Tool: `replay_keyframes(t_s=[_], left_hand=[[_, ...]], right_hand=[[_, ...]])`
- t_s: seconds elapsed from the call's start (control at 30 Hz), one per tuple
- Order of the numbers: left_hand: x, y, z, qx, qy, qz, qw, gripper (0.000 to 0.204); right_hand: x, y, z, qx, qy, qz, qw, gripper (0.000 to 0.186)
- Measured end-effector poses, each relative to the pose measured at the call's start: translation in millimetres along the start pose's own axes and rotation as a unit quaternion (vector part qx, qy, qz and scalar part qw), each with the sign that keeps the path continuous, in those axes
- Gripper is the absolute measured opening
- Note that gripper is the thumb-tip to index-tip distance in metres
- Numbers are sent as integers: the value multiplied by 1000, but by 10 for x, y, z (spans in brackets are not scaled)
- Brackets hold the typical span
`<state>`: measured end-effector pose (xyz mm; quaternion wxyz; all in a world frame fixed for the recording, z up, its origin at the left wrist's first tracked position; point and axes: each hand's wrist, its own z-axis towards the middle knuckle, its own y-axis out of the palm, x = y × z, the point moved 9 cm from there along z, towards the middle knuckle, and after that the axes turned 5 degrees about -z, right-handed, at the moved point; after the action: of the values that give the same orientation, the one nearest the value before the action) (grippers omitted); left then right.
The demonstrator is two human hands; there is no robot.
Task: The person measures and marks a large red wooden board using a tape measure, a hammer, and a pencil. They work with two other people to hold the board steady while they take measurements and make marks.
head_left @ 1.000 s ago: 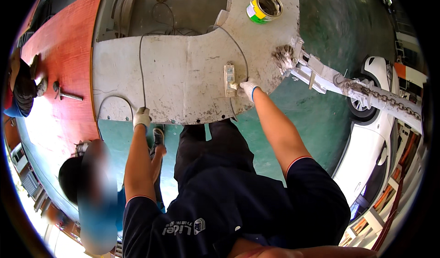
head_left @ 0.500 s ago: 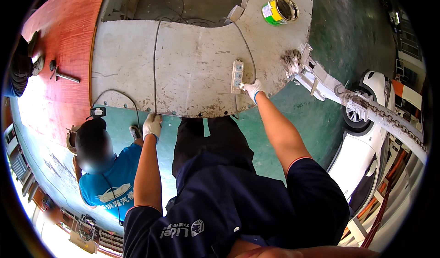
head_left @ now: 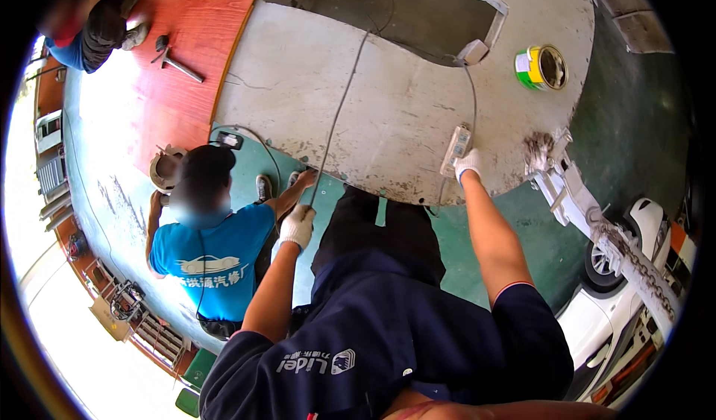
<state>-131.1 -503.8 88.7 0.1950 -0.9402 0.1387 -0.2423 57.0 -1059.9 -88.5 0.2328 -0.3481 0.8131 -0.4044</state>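
My left hand (head_left: 297, 226), in a white knitted glove, is closed around a dark cable (head_left: 341, 105). That cable runs taut over the metal table's front edge and back to the opening in its top. At the front right of the tabletop, my gloved right hand (head_left: 468, 163) grips the near end of a pale power strip (head_left: 456, 149). The strip slants on the worn grey metal table (head_left: 298, 84), and a second cord (head_left: 473, 96) leads from its far end toward the opening. My right fingertips are partly hidden.
A co-worker in a blue shirt (head_left: 212, 248) crouches at the left, a hand by the table edge. A hammer (head_left: 179, 66) lies on the reddish board (head_left: 186, 17). An open can (head_left: 541, 68) stands at the right, near a chained metal arm (head_left: 597, 226); a white car (head_left: 611, 293) is beyond.
My view has turned, shifting the table to the right. My left hand has drawn back from the table edge, still holding the cable. The co-worker's hand now shows by the edge.
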Motion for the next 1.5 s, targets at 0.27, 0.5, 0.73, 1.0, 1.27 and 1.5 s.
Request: replay_keyframes(t_s=[0.27,0.5,0.73,1.0,1.27,1.5], left_hand=[[100,151,-765,-143,-24,-72,987,32],[154,196,-1326,-279,122,-22,952,18],[-569,-178,-1406,-92,90,135,982,29],[1339,78,534,-206,205,-341,894,48],[3222,1007,949,-174,-10,-238,956,34],[2829,691,-439,-97,137,-157,973,31]], right_hand=[[-222,-577,-397,26,50,38,998,81],[-2516,292,-1538,-416,19,460,784,63],[-3819,-295,-1518,-292,23,664,688,24],[-2823,-798,-2818,-392,-278,494,724,27],[-2077,-403,-3258,-439,-389,323,743,34],[-2220,-1291,-1287,1,-270,355,895,83]])
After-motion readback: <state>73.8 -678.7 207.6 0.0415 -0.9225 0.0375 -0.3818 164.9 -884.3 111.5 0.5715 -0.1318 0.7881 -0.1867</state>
